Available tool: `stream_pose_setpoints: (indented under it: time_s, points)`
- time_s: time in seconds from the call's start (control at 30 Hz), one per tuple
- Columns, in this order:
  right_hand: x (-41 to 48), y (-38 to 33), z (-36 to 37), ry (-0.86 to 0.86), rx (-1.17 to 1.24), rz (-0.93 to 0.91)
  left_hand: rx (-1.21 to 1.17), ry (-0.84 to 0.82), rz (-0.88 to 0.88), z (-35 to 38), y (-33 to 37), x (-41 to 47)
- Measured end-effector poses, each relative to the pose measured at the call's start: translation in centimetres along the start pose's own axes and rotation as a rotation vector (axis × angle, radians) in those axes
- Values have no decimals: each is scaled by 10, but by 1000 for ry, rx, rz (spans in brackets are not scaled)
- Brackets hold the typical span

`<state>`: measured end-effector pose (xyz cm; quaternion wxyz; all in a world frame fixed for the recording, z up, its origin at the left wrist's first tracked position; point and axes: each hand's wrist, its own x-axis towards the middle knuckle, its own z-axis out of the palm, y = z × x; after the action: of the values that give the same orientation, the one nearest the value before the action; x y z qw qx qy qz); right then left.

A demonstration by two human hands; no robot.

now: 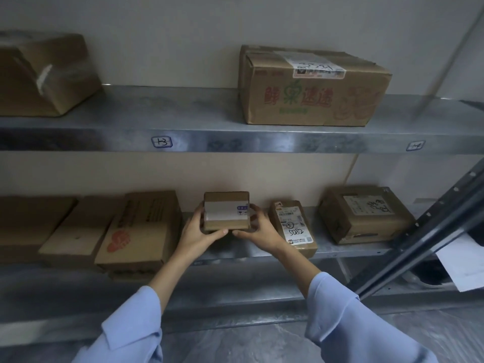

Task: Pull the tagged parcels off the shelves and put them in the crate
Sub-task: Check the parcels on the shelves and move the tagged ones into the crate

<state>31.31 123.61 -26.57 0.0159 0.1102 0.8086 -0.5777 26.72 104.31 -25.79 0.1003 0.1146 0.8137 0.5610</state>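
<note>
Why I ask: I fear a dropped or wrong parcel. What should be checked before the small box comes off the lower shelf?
1. Grip: left hand and right hand hold the small box by its two sides: ok.
2. Support: both thumbs lie along its bottom front edge: ok.
3. Left clearance: the printed carton stands apart from the box: ok.
4. Right clearance: the labelled parcel lies close to the right hand but apart from it: ok.
5. Tag: a white label shows on the front, but its text is too blurred to read: cannot tell.
6. Crate ready and path free: the crate is not in view: cannot tell.
</note>
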Motion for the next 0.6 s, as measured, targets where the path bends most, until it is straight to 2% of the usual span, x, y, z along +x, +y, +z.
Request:
stream_pose_setpoints:
  time_s: [0.23, 0.33, 0.6]
  points:
    - [3, 17, 0, -89, 97, 38, -38, 31, -59, 5, -18, 4]
    - [2, 21, 0, -39, 98, 29, -7, 34, -78, 10, -25, 5]
    - [4, 35, -3, -11, -142, 8, 108, -10, 2, 28, -41, -1]
